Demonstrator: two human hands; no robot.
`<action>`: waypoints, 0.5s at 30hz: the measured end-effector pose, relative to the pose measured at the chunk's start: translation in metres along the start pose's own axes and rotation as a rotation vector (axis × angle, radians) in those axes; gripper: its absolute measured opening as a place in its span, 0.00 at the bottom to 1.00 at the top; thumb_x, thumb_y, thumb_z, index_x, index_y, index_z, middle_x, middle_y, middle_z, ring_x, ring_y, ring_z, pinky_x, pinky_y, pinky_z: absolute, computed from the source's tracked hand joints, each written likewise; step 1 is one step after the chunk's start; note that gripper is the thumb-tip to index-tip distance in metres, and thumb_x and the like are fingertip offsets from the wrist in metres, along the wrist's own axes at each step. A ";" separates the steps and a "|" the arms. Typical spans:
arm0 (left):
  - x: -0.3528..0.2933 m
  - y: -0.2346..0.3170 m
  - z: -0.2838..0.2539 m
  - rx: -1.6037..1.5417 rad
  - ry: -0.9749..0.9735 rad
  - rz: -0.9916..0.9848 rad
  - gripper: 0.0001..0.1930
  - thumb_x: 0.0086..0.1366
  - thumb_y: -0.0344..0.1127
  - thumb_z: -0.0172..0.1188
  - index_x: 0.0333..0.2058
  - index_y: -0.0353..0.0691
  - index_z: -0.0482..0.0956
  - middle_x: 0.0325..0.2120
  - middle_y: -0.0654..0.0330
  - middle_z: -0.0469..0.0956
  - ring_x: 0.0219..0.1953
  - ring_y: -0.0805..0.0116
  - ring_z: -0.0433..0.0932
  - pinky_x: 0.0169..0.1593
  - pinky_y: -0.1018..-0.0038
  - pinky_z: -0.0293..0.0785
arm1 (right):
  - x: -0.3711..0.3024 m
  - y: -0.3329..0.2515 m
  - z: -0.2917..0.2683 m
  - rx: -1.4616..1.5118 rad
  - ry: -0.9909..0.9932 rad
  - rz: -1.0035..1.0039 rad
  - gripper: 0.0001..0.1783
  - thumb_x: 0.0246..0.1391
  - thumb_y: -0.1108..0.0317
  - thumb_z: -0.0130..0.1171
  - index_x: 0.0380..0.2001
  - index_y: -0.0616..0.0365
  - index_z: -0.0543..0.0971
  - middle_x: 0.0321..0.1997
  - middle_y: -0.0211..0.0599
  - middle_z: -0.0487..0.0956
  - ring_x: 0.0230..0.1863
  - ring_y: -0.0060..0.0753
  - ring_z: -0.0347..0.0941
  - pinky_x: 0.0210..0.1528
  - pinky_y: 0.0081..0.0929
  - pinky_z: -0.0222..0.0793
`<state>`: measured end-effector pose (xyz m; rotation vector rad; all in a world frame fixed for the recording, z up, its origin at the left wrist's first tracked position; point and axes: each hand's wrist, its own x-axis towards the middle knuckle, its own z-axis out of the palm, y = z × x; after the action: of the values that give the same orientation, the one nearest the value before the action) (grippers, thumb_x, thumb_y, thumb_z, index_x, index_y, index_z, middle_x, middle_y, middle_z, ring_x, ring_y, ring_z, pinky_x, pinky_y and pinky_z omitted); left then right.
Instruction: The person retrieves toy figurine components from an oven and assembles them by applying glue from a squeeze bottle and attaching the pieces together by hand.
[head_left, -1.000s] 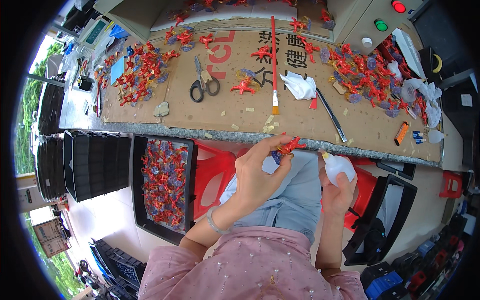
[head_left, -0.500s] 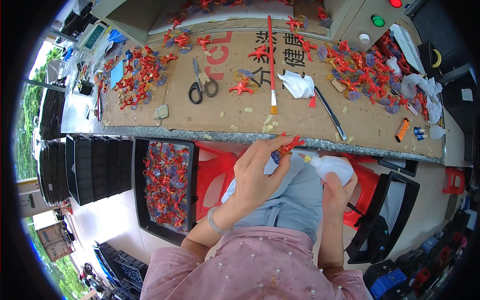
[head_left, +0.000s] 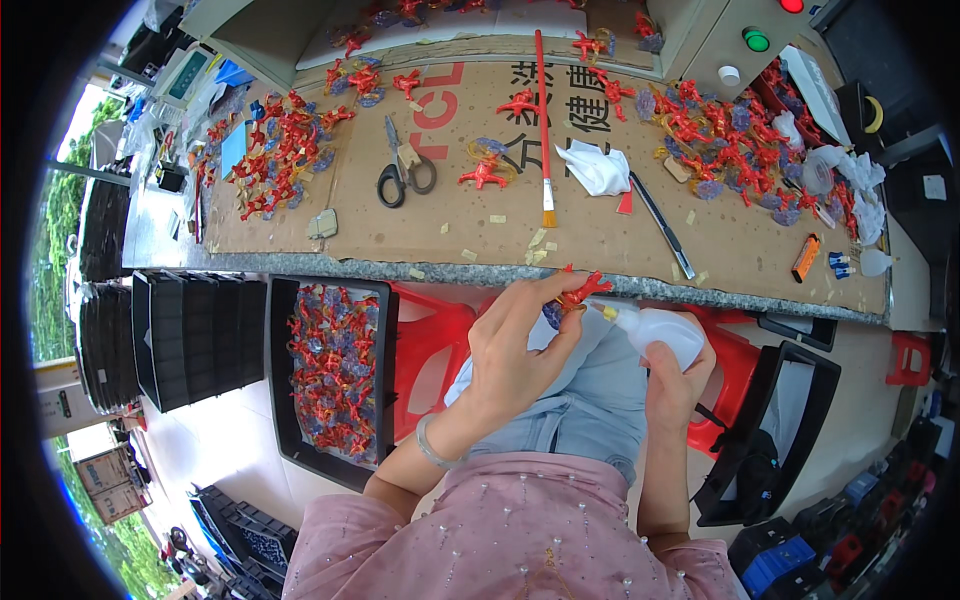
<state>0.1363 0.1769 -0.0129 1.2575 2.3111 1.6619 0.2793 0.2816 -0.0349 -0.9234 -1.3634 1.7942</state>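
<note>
Between the thumb and fingers of my left hand (head_left: 515,350) is a small red figurine (head_left: 586,289) with a clear purple part, held just off the table's front edge. My right hand (head_left: 677,380) wraps round a white squeeze bottle (head_left: 665,335). The bottle's yellowish nozzle points left, its tip right beside the figurine; whether they touch I cannot tell. Above my hands on the cardboard lie a red-handled paintbrush (head_left: 543,130), another red figurine (head_left: 484,175) with a clear yellow and purple part, and a crumpled white tissue (head_left: 596,169).
Heaps of figurines cover the cardboard at left (head_left: 275,150) and right (head_left: 720,145). Scissors (head_left: 405,170), a dark slim pen-like tool (head_left: 660,225) and an orange lighter (head_left: 805,259) lie there too. A black tray (head_left: 283,420) of figurines stands below left. Behind is a grey cabinet (head_left: 690,60) with buttons.
The bottle's nozzle has shifted very slightly left toward the figurine. My left hand keeps its place and grip; the things on the table look unchanged.
</note>
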 end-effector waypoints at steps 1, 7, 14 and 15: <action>0.000 0.000 0.000 0.000 0.000 0.000 0.17 0.48 0.19 0.64 0.40 0.34 0.78 0.34 0.57 0.81 0.31 0.73 0.80 0.36 0.81 0.74 | 0.000 0.001 0.000 -0.033 -0.006 -0.007 0.18 0.40 0.69 0.61 0.36 0.68 0.76 0.33 0.34 0.75 0.30 0.20 0.69 0.25 0.17 0.62; 0.003 0.001 -0.002 0.013 -0.003 0.006 0.17 0.48 0.19 0.64 0.40 0.34 0.78 0.33 0.57 0.81 0.32 0.73 0.80 0.37 0.80 0.75 | -0.002 -0.006 0.003 -0.123 -0.002 -0.048 0.16 0.41 0.71 0.61 0.35 0.68 0.76 0.31 0.33 0.76 0.29 0.18 0.69 0.27 0.16 0.63; 0.000 -0.004 -0.003 -0.150 -0.074 -0.162 0.17 0.51 0.18 0.61 0.43 0.31 0.76 0.35 0.57 0.81 0.37 0.75 0.80 0.42 0.80 0.75 | -0.006 -0.018 0.008 -0.112 -0.030 -0.116 0.18 0.40 0.77 0.66 0.38 0.68 0.77 0.36 0.38 0.79 0.38 0.24 0.75 0.42 0.22 0.71; -0.001 -0.004 -0.004 -0.196 -0.091 -0.201 0.17 0.52 0.17 0.60 0.43 0.30 0.75 0.35 0.57 0.81 0.37 0.75 0.80 0.44 0.79 0.75 | -0.007 -0.018 0.008 -0.118 -0.032 -0.107 0.18 0.40 0.77 0.66 0.38 0.68 0.76 0.37 0.39 0.79 0.38 0.25 0.75 0.42 0.22 0.71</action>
<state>0.1326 0.1733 -0.0148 1.0057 2.0842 1.6771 0.2780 0.2759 -0.0153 -0.8693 -1.5238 1.6695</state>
